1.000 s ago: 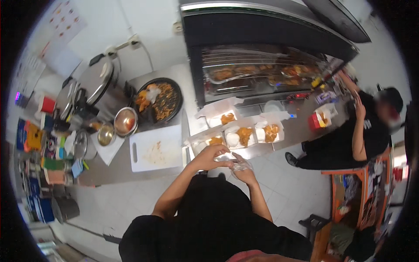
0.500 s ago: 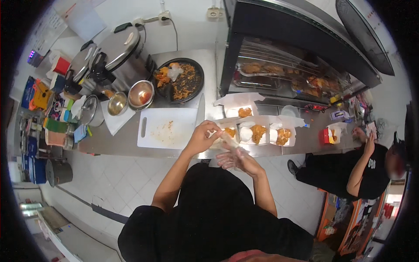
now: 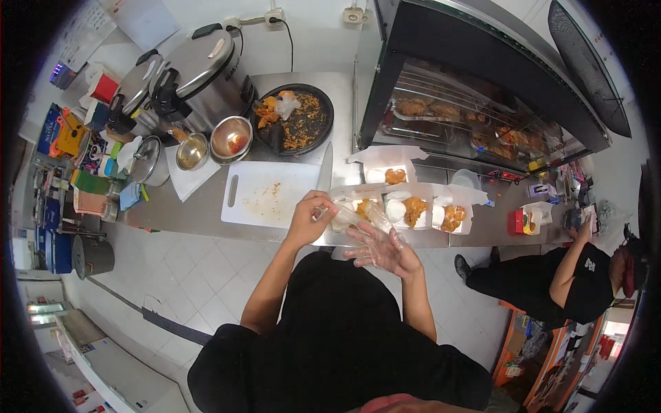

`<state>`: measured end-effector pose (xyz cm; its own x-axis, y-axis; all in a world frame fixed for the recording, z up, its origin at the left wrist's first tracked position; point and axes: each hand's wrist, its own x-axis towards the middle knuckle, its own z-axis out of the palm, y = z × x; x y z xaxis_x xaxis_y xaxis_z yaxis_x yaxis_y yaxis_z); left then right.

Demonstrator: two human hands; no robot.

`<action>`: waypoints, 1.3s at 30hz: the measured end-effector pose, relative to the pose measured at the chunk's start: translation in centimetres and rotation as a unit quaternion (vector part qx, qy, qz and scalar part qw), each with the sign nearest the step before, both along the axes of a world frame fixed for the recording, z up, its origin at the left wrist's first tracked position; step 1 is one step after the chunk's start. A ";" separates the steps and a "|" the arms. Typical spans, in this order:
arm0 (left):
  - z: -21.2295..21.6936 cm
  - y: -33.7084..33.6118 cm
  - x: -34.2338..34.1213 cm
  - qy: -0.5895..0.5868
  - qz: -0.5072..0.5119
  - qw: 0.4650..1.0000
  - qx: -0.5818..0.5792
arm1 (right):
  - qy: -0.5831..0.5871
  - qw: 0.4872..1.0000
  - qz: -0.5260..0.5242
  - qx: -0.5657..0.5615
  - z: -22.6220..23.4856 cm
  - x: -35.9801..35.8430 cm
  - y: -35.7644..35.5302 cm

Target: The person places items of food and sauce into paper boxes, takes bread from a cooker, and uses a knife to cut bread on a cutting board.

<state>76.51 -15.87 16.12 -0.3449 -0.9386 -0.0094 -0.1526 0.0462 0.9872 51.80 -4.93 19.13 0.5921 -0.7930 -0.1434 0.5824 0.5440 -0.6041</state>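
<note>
My left hand (image 3: 308,219) is bare and closed, pinching a thin clear plastic glove (image 3: 342,215) between thumb and fingers. Opposite it, my right hand (image 3: 385,252) has clear plastic over it, palm up with the fingers spread. Both hands are at the counter's front edge, by several open white takeaway boxes. One box holds white rice and fried chicken (image 3: 414,209); to its right another box has rice and chicken pieces (image 3: 453,217). Behind them stands a box with chicken (image 3: 395,176). A further box is partly hidden behind the glove and my hands.
Left of the boxes lie a white cutting board (image 3: 265,196) with crumbs and a knife (image 3: 326,167). Behind are a black round tray (image 3: 321,120) of crumbs, metal bowls (image 3: 231,138) and large pots (image 3: 206,65). A glass warming cabinet (image 3: 475,103) stands behind right. A co-worker (image 3: 544,281) stands far right.
My right hand has turned and its fingers have spread wider. The plastic glove in my left hand now hangs more stretched out toward the right. The view has shifted slightly.
</note>
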 end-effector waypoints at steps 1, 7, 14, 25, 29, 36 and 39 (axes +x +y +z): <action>-0.1 0.1 0.0 0.000 0.015 1.000 -0.012 | -0.003 1.000 -0.003 -0.002 0.1 0.1 0.0; -1.3 -0.1 0.9 -0.004 0.083 0.995 -0.046 | 0.002 0.999 -0.033 -0.019 1.4 -0.2 0.2; -1.2 -5.4 4.7 -0.037 0.112 0.987 -0.109 | 0.092 0.987 -0.117 -0.063 2.4 -2.6 0.2; 4.5 -35.7 6.6 -0.477 0.093 0.746 -0.455 | 0.392 0.874 -0.277 0.072 -3.5 -4.7 0.9; -0.8 -41.7 2.9 -0.539 0.087 0.745 -0.384 | 0.402 0.839 -0.326 0.168 -6.9 -4.4 4.3; -11.0 -43.6 0.7 -0.578 -0.007 0.750 -0.320 | 0.437 0.749 -0.383 0.317 -11.4 -3.1 11.5; -4.5 -34.7 -2.6 -0.489 -0.030 0.806 -0.332 | 0.438 0.718 -0.402 0.363 -12.2 -2.4 14.3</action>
